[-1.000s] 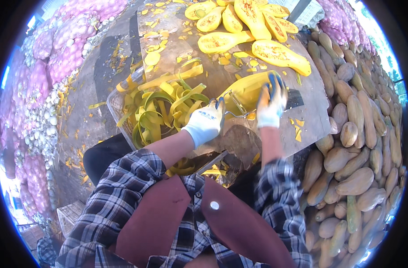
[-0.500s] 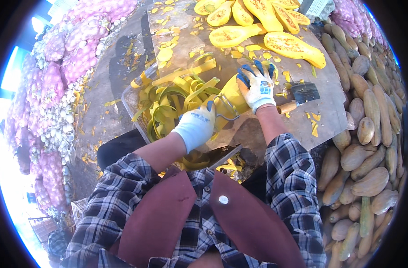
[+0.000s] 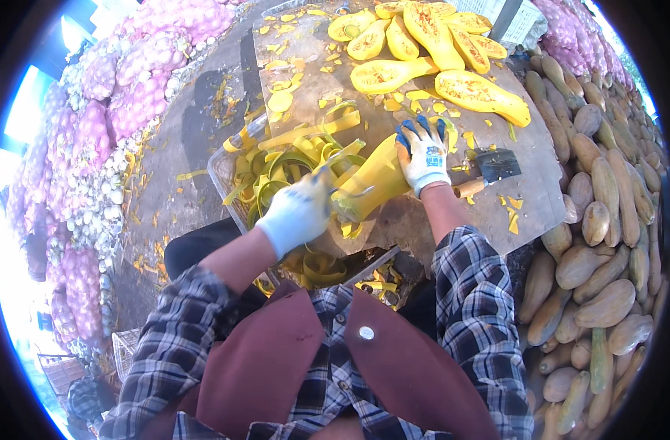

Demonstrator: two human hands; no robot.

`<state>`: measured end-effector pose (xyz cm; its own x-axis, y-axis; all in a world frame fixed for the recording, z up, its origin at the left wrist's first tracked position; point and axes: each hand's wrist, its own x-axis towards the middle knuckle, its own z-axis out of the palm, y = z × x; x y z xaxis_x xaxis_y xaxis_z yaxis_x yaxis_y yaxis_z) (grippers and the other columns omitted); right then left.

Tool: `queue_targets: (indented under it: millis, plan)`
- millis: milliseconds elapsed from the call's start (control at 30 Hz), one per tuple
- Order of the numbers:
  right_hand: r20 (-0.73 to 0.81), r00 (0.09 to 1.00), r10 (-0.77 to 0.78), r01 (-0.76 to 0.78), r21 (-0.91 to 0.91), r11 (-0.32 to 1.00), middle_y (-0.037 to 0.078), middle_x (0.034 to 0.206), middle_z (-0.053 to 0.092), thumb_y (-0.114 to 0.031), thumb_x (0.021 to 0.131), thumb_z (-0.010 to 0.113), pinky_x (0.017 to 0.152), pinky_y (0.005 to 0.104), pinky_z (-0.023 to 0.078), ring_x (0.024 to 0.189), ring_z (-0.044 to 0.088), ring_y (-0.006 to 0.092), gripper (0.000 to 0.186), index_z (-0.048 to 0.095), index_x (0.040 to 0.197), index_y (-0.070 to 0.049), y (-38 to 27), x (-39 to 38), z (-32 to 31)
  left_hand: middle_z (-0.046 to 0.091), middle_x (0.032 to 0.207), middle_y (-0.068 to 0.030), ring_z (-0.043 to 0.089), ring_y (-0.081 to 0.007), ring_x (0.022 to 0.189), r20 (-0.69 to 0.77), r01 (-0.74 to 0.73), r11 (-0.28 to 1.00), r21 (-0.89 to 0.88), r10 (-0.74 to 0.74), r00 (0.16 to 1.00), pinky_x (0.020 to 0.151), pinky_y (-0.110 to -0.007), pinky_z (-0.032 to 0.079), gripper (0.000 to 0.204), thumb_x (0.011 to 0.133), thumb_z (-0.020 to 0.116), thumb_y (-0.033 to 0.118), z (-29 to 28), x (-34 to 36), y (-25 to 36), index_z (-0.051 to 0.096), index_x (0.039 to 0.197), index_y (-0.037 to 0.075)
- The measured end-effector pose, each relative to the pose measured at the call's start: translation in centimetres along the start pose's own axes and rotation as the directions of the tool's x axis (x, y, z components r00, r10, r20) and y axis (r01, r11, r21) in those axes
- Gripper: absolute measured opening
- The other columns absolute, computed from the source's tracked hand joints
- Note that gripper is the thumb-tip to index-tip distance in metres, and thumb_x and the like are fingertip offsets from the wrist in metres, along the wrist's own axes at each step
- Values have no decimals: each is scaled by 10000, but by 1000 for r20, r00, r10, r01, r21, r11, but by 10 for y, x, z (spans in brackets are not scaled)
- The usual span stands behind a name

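A peeled yellow squash (image 3: 375, 176) lies slanted over the board's near edge. My right hand (image 3: 426, 152), in a white glove with blue fingertips, grips its far end from above. In my left hand (image 3: 300, 213), gloved the same way, is a peeler (image 3: 357, 193) with a thin metal frame, smeared by motion at the squash's near end. Long yellow-green peel strips (image 3: 291, 172) fill a clear plastic crate (image 3: 221, 180) beside and under my left hand. A cleaver (image 3: 498, 166) with a wooden handle lies just right of my right hand.
Halved squashes (image 3: 481, 95) with orange seed flesh lie at the board's (image 3: 536, 205) far side, among yellow scraps. A heap of unpeeled tan squashes (image 3: 602, 257) stands at the right. Pink net sacks of bulbs (image 3: 141, 103) pile up at the left. A white crate (image 3: 518, 22) stands far back.
My left hand has drawn back toward the lower left with the peeler, along the squash. My right hand stays on the squash's far end. The view has shifted slightly.
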<state>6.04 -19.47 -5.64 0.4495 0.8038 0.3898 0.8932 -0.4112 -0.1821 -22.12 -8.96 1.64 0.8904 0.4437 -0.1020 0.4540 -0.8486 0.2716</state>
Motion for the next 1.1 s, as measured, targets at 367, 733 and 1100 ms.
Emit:
queue_targets:
  millis: [367, 733, 1100]
  plan:
    - [-47, 998, -42, 44, 27, 999, 73, 1397, 637, -355, 929, 623, 1246, 538, 201, 1395, 487, 288, 382, 716, 1238, -152, 2, -1, 4, 653, 1165, -283, 708, -401, 945, 341, -130, 969, 208, 52, 939, 798, -459, 584, 569, 964, 498, 126, 14, 3, 12, 370, 1460, -124]
    - [276, 953, -127, 167, -128, 978, 40, 1367, 646, -413, 971, 553, 1250, 571, 171, 1402, 487, 270, 383, 723, 1232, -191, -60, 5, -22, 630, 1124, -244, 682, -397, 998, 153, 5, 990, 142, -27, 988, 835, -467, 569, 744, 931, 641, 367, 16, -29, 13, 363, 1493, -33]
    - [187, 975, -118, 139, -99, 985, 37, 1320, 685, -394, 921, 639, 1231, 541, 235, 1350, 538, 259, 343, 755, 1158, -174, -59, 3, -16, 624, 1157, -247, 693, -406, 993, 315, 224, 963, 153, -262, 912, 837, -476, 576, 620, 887, 717, 344, 49, -85, -45, 491, 1353, 4]
